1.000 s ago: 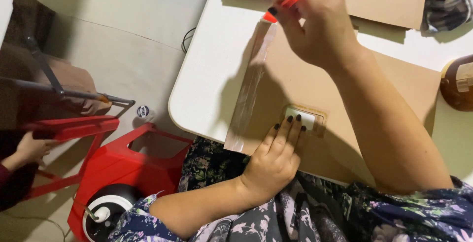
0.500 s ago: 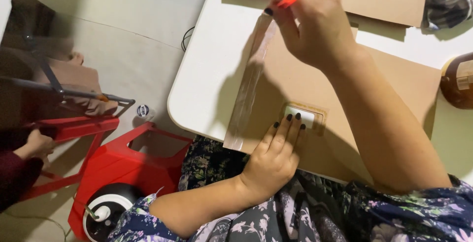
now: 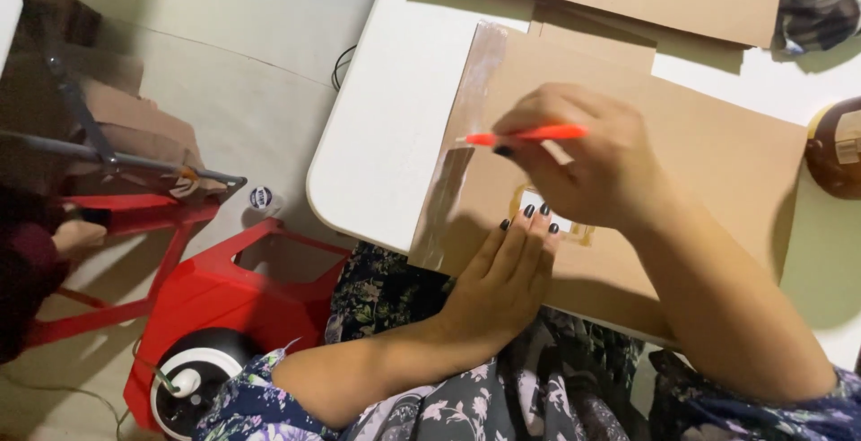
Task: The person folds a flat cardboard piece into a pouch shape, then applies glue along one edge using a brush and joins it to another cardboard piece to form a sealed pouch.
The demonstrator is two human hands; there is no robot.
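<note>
I saw a white worktop (image 3: 386, 136) above pale floor. My right hand (image 3: 583, 158) gripped an orange pen (image 3: 529, 135); beneath it, my left hand (image 3: 502, 279) pressed flat on the cardboard sheet (image 3: 708, 163).

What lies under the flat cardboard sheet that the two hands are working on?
The cardboard sheet rests on a white table. Whatever lies beneath its middle is covered and cannot be seen.

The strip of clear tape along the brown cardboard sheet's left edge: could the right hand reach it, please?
Probably yes: the right hand hovers beside the tape strip, its orange pen tip almost there, nothing between.
</note>
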